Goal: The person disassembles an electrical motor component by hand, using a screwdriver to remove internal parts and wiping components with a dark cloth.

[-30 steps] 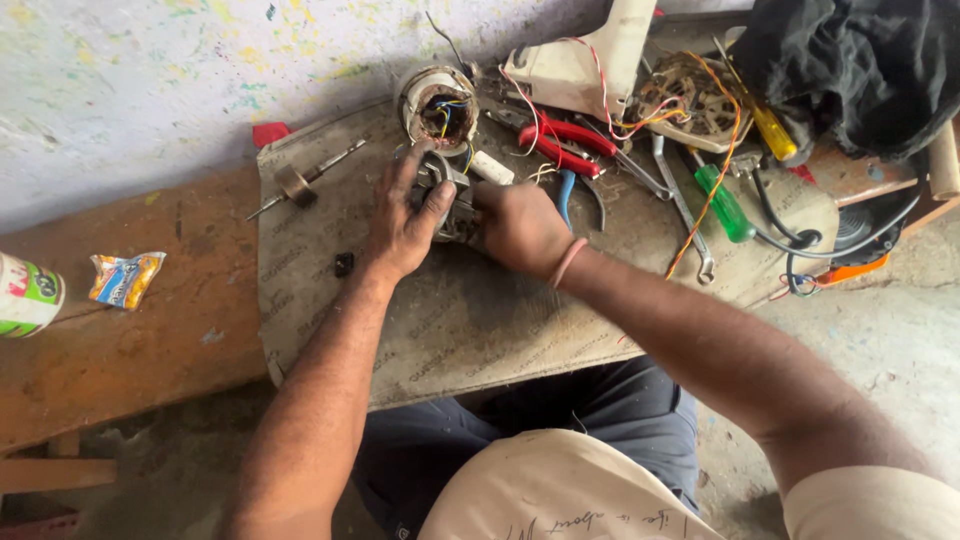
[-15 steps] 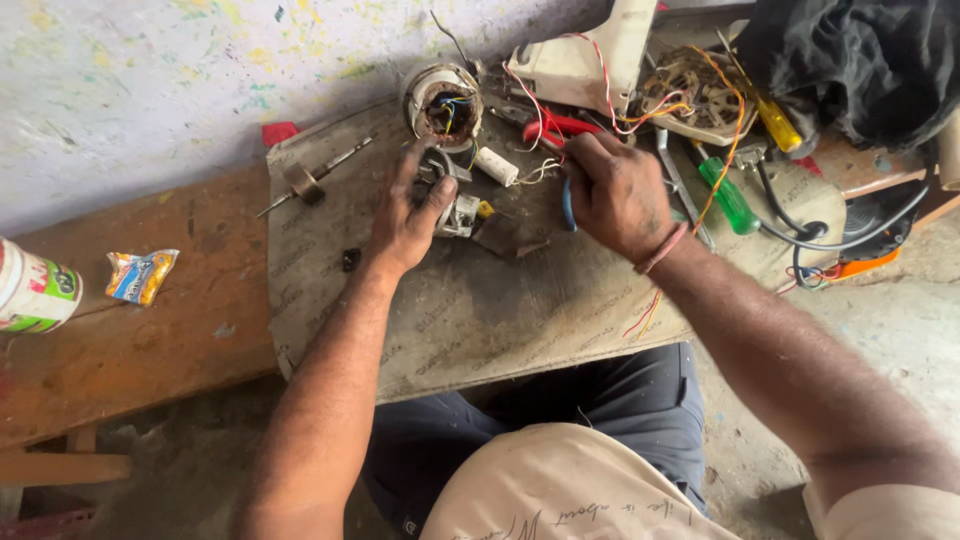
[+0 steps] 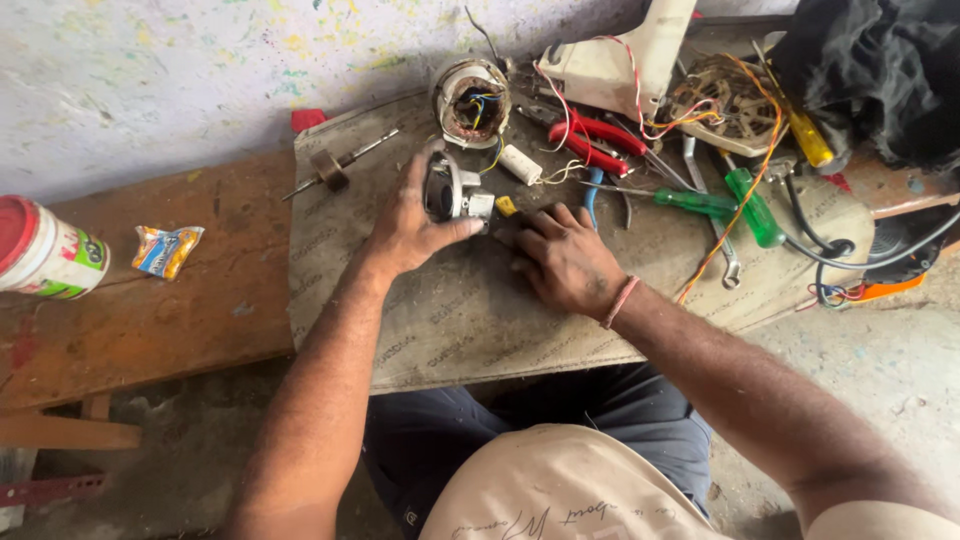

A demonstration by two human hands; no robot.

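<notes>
Grey mat (image 3: 480, 320); left hand (image 3: 415, 225) grips small motor part (image 3: 447, 190), upright; right hand (image 3: 565, 262) rests curled just beside.

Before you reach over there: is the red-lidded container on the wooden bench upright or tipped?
Tipped: the container lies on its side on the wooden bench, red lid facing left.
</notes>
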